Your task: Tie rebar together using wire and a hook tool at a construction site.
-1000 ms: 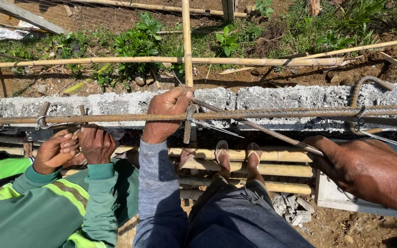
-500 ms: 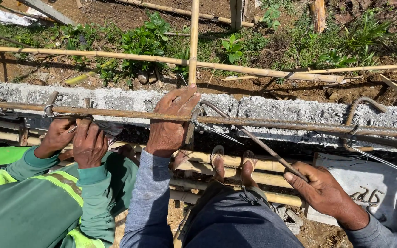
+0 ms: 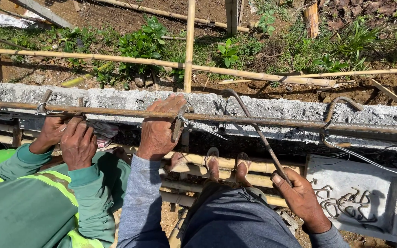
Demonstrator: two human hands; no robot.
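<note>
Gripping rebar (image 3: 253, 120) in left hand (image 3: 159, 131) | right hand (image 3: 299, 195) grip closed round hooked rod (image 3: 258, 133)

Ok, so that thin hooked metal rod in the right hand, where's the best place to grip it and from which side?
Probably low on the straight shank, where the right hand already wraps the hooked rod, coming from below on the person's own side. The rod slants up to a curved tip near the long rebar on the concrete wall, so a low grip likely leaves the hook free. The left hand grips the rebar.
</note>
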